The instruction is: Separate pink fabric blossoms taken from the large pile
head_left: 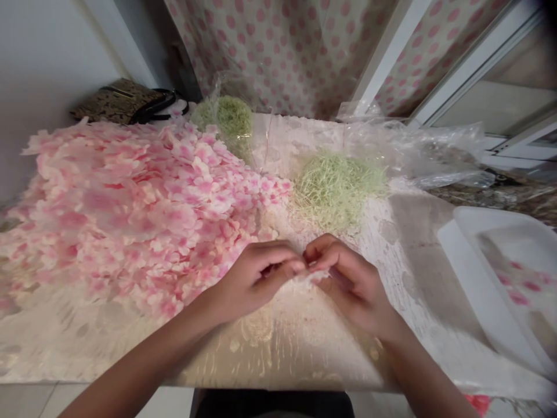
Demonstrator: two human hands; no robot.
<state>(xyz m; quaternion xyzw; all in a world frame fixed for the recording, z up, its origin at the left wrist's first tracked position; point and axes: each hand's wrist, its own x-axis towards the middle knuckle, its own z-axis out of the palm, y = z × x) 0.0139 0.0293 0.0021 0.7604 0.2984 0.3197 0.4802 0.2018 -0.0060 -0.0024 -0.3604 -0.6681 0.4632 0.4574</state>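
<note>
The left hand (255, 278) and the right hand (348, 284) curl their fingers closed to pinch a tiny pale bit (308, 271) (too small to tell what it is) over the lacy cloth (282, 354), with the pink petals (143, 215) and green fluffy grass (335, 188) lying close, easy to reach.

Artificial petals (130, 215) heaped left on table (296, 354); grass filler (335, 188) behind; plastic tray (487, 284) right.
</note>
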